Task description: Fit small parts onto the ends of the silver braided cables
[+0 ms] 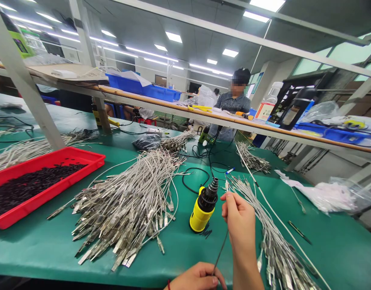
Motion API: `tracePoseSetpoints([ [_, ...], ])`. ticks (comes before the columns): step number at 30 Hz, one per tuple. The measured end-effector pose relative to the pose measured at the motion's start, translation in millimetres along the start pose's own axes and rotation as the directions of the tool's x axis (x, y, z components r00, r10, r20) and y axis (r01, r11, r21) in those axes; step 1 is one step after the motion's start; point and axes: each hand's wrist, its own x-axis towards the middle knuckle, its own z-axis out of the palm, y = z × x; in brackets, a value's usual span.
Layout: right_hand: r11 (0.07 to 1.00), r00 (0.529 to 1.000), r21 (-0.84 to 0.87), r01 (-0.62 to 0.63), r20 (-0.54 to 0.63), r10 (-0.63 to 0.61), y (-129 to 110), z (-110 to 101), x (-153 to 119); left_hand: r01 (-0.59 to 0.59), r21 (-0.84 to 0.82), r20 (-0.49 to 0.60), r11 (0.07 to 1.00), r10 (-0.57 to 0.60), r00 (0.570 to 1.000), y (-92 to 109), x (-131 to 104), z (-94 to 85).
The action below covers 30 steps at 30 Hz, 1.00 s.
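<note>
My right hand (238, 213) pinches a thin grey cable (221, 251) close to its stripped-looking tip, which points upward. My left hand (200, 277), at the bottom edge, has its fingers closed round the lower part of the same cable. Just left of my right hand a yellow and black heat gun (201, 213) stands on its base, its ridged nozzle (214, 185) facing up. Small black tube pieces (206, 231) lie at its foot. A big heap of white USB cables (128, 205) spreads to the left, and another bundle of cables (273, 237) lies right of my right hand.
A red tray (91, 161) of small black tubes stands at the left. Black cords (194, 177) and a blue marker (230, 171) lie behind the heat gun. A pen (299, 233) and plastic bags (330, 197) are at right. A shelf (173, 105) crosses above; a person (234, 98) is beyond it.
</note>
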Motion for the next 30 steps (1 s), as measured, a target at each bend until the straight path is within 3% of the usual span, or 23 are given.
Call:
tracePoseSetpoints([
  [21, 1.000, 0.998, -0.013, 0.020, -0.054, -0.021, 4, -4, -3, -0.087, -0.003, 0.008, 0.996, 0.087, 0.996, -13, 2, -4.5],
  [30, 1.000, 0.995, 0.013, 0.005, -0.102, -0.004, 8, -9, 0, -0.074, 0.002, 0.016, 0.997, 0.074, 0.997, -9, 0, -3.3],
])
